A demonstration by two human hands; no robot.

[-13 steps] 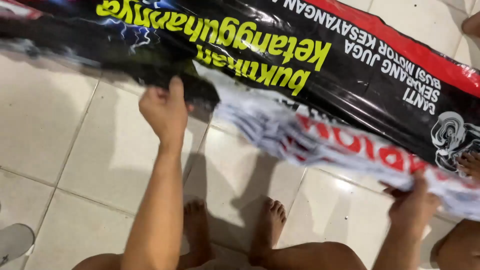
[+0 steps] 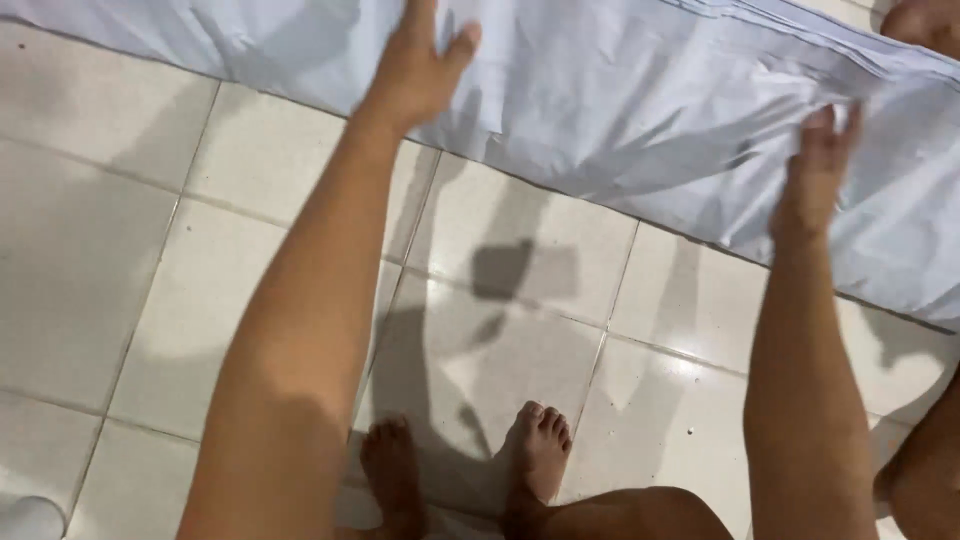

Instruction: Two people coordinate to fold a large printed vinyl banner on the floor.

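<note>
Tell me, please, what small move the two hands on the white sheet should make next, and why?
Probably press and sweep outward to flatten it. The left hand lies palm-down on the white sheet, and the right hand pinches its near edge. Creases run between them, and the sheet's edge lies across the tiled floor, so smoothing looks due before anything else.

Both arms stretch forward, left hand point(image 2: 418, 70) and right hand point(image 2: 815, 180) palms down.

A wide white plastic sheet point(image 2: 640, 90) lies creased across the tiled floor point(image 2: 100, 260). The left hand point(image 2: 415, 70) presses flat on it, thumb spread. The right hand point(image 2: 815, 170) rests on its near edge. Two bare feet point(image 2: 535, 450) stand on the tiles below.
</note>
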